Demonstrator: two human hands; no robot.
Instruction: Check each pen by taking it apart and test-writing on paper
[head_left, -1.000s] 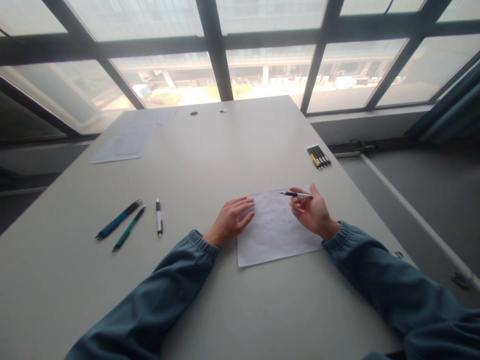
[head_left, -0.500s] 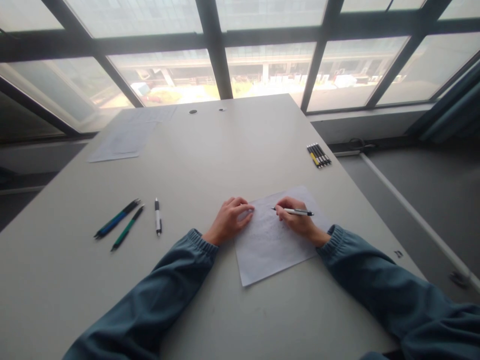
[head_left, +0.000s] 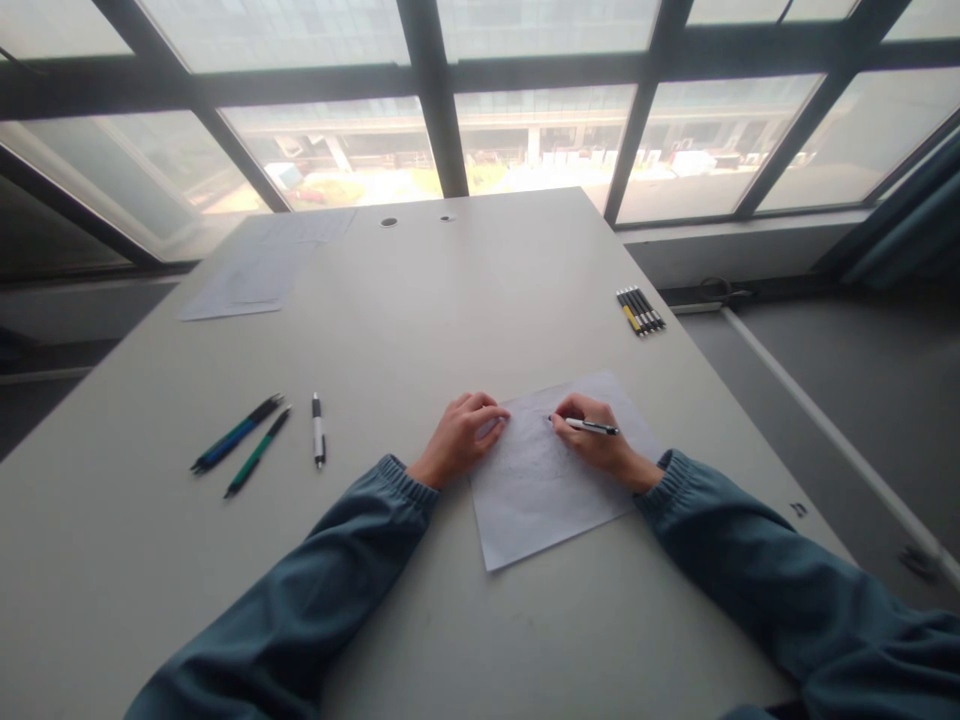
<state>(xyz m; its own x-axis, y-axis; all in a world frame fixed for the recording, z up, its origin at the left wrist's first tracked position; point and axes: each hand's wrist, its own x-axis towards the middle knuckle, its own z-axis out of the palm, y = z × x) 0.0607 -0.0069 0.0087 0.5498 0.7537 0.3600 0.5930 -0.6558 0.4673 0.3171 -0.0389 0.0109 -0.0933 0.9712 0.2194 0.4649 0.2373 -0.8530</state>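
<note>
1. At the near part of the white table [head_left: 450, 310], the sheet of paper [head_left: 525, 520] lies aslant between the person's two hands. The right hand [head_left: 598, 447] grips a white pen [head_left: 600, 428], its dark tip down close to the sheet; from where I stand I can't tell whether tip and paper meet.

2. The left hand [head_left: 460, 440] is half curled, fingertips at the sheet's upper left side. Whether they pinch the edge or merely rest there, I can't say. If that touch is light, a firm stroke could swing the page round.

3. The near corner sticks out with no hand on it, so I'd guess a dragging sleeve could catch or crease it.

4. Faint marks, too pale for me to read, lie around the pen tip. The side of the right hand might smudge them by sliding across.

5. Off to the left, the green pen [head_left: 259, 452] and a spare white pen [head_left: 318, 430] lie loose; a sweep of the left forearm could send them rolling.
</note>
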